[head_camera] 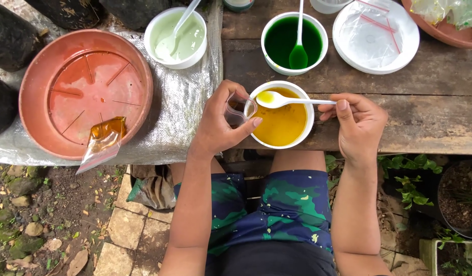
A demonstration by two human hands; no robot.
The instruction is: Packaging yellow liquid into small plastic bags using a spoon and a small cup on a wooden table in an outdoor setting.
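Far to the left of the hands a filled bag [104,140] of amber liquid lies in a terracotta saucer [36,76], with a pale green bowl [175,38] just beyond it. The left hand [218,122] pinches a small clear bag [238,110] open at the rim of the yellow bowl [282,120] between the hands. The right hand [358,122] grips a white spoon [284,99] holding yellow liquid over that bowl, and a dark green bowl [293,41] and a white plate [399,51] sit on the tabletop [440,97] past it.
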